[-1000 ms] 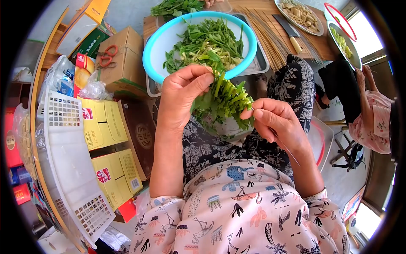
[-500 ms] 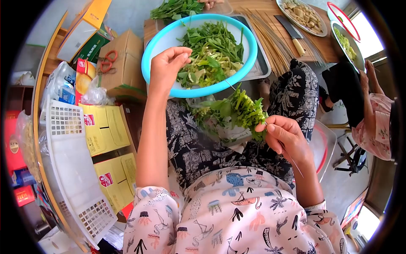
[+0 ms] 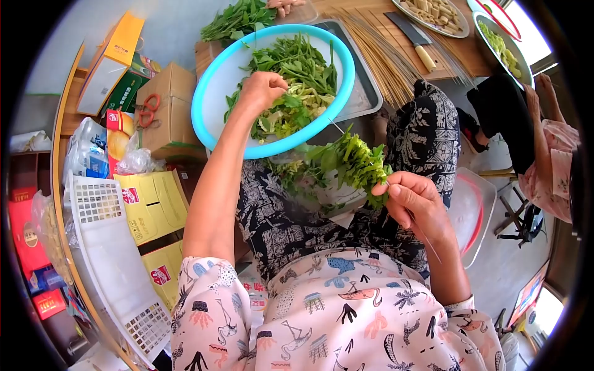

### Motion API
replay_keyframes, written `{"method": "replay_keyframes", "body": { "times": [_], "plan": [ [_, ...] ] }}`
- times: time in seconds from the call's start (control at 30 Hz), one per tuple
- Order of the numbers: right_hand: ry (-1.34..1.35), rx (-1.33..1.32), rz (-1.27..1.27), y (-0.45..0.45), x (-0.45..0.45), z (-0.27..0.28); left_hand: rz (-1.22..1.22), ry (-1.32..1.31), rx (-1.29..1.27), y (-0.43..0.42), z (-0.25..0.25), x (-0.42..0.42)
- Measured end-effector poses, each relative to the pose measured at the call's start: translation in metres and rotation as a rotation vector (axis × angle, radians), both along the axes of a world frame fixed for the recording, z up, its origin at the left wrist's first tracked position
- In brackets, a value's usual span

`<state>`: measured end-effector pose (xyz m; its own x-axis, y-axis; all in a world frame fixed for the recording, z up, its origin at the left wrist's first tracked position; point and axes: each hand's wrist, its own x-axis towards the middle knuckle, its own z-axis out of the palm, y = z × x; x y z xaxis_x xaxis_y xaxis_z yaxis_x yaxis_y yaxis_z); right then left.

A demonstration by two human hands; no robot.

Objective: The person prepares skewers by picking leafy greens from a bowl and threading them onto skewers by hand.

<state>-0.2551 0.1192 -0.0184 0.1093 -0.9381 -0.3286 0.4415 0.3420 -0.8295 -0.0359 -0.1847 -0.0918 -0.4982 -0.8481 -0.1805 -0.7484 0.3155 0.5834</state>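
Note:
My right hand (image 3: 421,207) pinches a thin skewer (image 3: 428,242) threaded with a bunch of leafy greens (image 3: 357,162). Its point sticks up towards the basin's near rim, while the tail runs back past my wrist. Over the blue-rimmed basin (image 3: 201,123), my left hand (image 3: 263,94) is closed, fingertips down at the cut greens (image 3: 303,62). Whatever those fingers hold, if anything, is hidden. Below the basin, above my lap, a clear plastic bag (image 3: 334,193) shows with more greens around it.
A metal tray (image 3: 365,93) lies under the basin. Loose skewers (image 3: 377,55), a cleaver (image 3: 411,34) and a plate of cut pieces (image 3: 433,15) are on the wooden table. Cardboard boxes (image 3: 167,102) with red scissors (image 3: 148,110) stand at left. Another person (image 3: 550,161) sits at right.
My left hand has gone from raised over the basin's near side to down at the greens. My right hand keeps hold of the skewer nearly in place. The view has shifted slightly.

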Motion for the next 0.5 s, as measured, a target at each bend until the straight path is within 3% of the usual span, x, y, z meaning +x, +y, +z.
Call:
{"method": "replay_keyframes", "body": {
  "times": [0.07,0.27,0.5],
  "plan": [
    [0.011,-0.007,-0.009,0.0,0.0,-0.001,0.108,0.105,-0.003,0.002,0.006,0.004],
    [-0.002,-0.025,-0.055,0.0,0.003,0.001,0.259,0.779,0.057,0.01,0.033,0.043],
    [0.038,-0.046,0.043,-0.003,0.013,0.013,0.395,0.982,-0.073,0.036,0.082,0.074]
  ]
}}
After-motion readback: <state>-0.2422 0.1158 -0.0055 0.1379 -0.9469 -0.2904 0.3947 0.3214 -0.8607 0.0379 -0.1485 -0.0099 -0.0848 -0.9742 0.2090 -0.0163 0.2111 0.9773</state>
